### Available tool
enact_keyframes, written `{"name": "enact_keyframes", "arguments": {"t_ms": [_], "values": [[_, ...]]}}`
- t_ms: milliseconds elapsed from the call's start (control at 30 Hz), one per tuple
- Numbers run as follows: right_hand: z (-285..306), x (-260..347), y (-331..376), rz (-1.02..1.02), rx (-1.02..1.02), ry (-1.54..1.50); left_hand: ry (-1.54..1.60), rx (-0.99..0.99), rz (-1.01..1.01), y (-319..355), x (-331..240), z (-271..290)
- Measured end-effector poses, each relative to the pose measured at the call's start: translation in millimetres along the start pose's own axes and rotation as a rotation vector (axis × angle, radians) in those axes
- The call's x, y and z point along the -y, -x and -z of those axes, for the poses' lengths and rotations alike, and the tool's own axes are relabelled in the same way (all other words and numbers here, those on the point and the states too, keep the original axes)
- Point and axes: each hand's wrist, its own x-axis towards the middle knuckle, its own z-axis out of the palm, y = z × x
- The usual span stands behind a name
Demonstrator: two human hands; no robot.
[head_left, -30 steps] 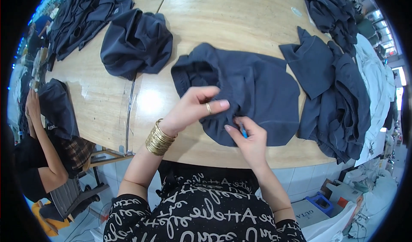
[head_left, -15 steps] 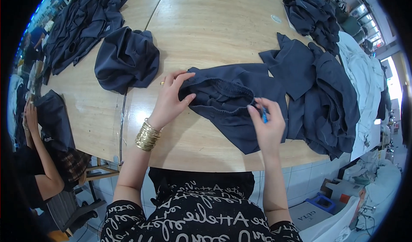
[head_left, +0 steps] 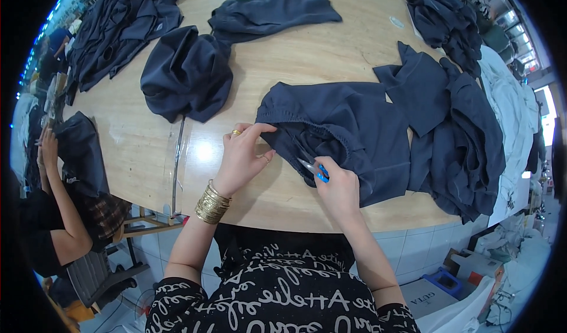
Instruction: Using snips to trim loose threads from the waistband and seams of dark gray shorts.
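A dark navy garment (head_left: 354, 132) lies on the wooden table (head_left: 307, 55) in front of me. My left hand (head_left: 242, 156) pinches its gathered edge at the left, thumb and fingers closed on the cloth. In my right hand (head_left: 339, 182) are small thread snips with a blue handle (head_left: 316, 170), their metal tip pointing up-left at the garment's seam. A gold ring and a stack of gold bangles (head_left: 211, 203) show on my left hand and wrist.
More navy garments lie around: a bundle (head_left: 189, 73) at the left, one flat piece (head_left: 271, 11) at the back, a heap (head_left: 455, 126) at the right, a pile (head_left: 118, 26) far left. Another person (head_left: 53, 197) sits at the left table edge handling dark cloth.
The garment has been turned and spread wider, its waistband now facing me. My left hand shifted to pinch its left edge; my right hand brought the snips up to the seam.
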Motion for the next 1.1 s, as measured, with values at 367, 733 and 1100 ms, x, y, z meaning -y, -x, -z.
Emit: {"name": "enact_keyframes", "arguments": {"t_ms": [367,733,1100], "values": [[-14,-4,3,-0.044,-0.035,-0.176,0.016,0.061,-0.127,-15,-9,-30],[-3,1,-15,-0.153,0.052,-0.316,0.593,0.208,0.217,-20,20,-3],[-30,-1,-44,-0.046,0.046,-0.378,0.603,0.041,0.142,-14,-7,-19]]}}
